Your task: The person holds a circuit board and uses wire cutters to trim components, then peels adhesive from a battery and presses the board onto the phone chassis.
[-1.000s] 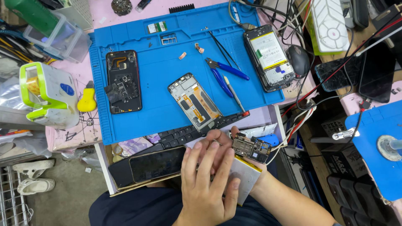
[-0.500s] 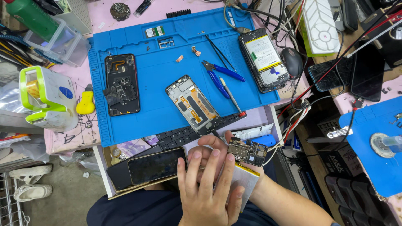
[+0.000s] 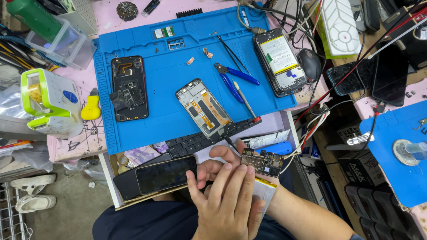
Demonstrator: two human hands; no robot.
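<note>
A: Head camera, looking straight down over the bench. Both hands are low in the picture, stacked over the lap. The left hand point(image 3: 229, 202) lies on top, fingers spread flat and slightly fanned.

B: And under it?

A: A pale flat battery pack point(image 3: 262, 192) peeks out at its right edge, seemingly pressed down to keep it steady. The right hand point(image 3: 222, 161) comes in beneath; its fingertips pinch the small circuit board point(image 3: 262, 162) by its near edge, probably to keep skin off the components. How much of that hand closes I cannot tell, it's mostly covered.

B: Around them?

A: A dark phone point(image 3: 165, 174) rests screen-up just left of the hands. Up on the blue mat point(image 3: 173, 66): a bare phone frame point(image 3: 203, 108) tilted mid-mat, an opened black phone point(image 3: 129, 87) to the left, and blue-handled cutters point(image 3: 233, 79) beside tweezers point(image 3: 231, 53), all within easy reach.
</note>
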